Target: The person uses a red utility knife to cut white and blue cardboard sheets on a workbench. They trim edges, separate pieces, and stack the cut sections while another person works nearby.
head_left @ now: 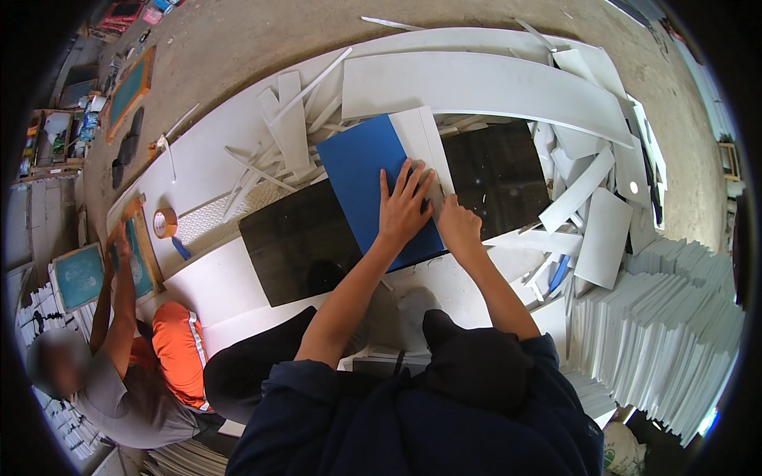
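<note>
My left hand (406, 205) lies flat with its fingers spread, pressing on a blue rectangular panel (361, 155) and reaching onto the white sheet (416, 131) along its right side. A thin line runs lengthwise down this white sheet. Close by on the right, my right hand (460, 224) is closed at the sheet's right edge; what it grips is hidden by the fingers. Beneath lies a dark, glossy board (298, 242), showing on both sides of the blue panel.
White offcuts (290, 131) lie scattered beyond and to the right. Stacked white sheets (651, 333) stand at right. A tape roll (165, 223) sits at left. At far left another person (119, 389) handles a wooden-framed screen (140, 254). A blue tool (559, 272) lies among scraps.
</note>
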Demonstrator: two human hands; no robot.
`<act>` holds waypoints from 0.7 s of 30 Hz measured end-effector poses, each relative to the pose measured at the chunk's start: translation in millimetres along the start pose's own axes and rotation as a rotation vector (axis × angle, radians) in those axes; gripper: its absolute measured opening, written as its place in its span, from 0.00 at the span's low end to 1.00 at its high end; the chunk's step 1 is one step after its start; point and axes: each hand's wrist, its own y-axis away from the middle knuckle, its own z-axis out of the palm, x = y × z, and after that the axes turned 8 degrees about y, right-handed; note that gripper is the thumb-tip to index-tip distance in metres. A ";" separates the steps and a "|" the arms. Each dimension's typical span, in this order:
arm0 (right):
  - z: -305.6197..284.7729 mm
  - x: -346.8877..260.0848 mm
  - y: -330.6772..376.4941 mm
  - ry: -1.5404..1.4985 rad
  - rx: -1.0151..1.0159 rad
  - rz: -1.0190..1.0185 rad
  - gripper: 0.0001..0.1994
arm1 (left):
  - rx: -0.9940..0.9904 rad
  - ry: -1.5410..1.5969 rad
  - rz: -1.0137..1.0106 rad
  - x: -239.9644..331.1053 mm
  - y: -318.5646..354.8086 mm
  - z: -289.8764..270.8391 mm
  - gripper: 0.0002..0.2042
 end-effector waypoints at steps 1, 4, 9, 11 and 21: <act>-0.5 0.2 3.3 -0.007 -0.002 0.003 0.09 | -0.004 0.001 -0.002 -0.1 0.1 0.2 0.25; 4.6 1.7 13.4 -0.003 -0.008 0.008 0.08 | -0.022 -0.007 -0.011 0.1 1.4 0.3 0.27; 15.7 11.8 38.3 -0.019 -0.040 0.015 0.08 | -0.007 -0.007 0.006 1.7 1.0 0.1 0.26; 20.3 19.2 62.6 -0.001 -0.096 0.026 0.08 | 0.013 -0.030 0.016 2.4 2.2 1.2 0.25; 60.0 81.0 153.3 0.054 -0.201 0.086 0.13 | 0.044 0.008 0.074 -2.0 0.6 0.8 0.23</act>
